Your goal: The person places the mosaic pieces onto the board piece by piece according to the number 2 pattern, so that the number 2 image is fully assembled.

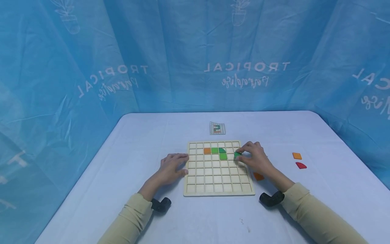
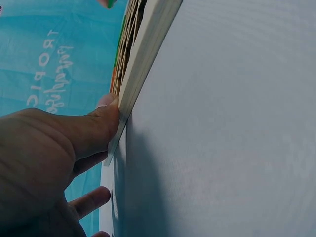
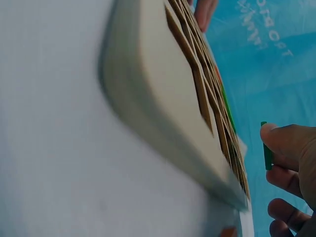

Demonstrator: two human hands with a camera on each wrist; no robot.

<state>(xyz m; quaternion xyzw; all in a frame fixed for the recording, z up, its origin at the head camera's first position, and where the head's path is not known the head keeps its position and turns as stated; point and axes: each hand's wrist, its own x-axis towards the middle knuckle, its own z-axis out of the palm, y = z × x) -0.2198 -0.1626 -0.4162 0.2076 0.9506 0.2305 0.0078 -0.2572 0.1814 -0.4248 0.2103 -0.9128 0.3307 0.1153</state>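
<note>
A pale wooden grid board [image 1: 217,195] lies on the table, with an orange square tile [image 1: 207,150], two green square tiles [image 1: 214,150] and a green quarter-circle tile [image 1: 222,150] in its upper cells. My left hand [image 1: 173,168] rests against the board's left edge with fingers extended, its thumb [image 2: 101,123] touching the rim. Between thumb and fingers my right hand [image 1: 255,157] pinches a small green tile [image 3: 267,148], above the right-hand columns of the grid. The held tile's outline is partly covered by the fingers.
An orange piece [image 1: 258,176] lies beside the board, partly under the right wrist. Farther right are an orange tile [image 1: 297,156] and a red quarter-circle tile [image 1: 301,165]. Behind the board sits a pattern card [image 1: 217,128]. A blue printed curtain [image 1: 182,51] surrounds the table.
</note>
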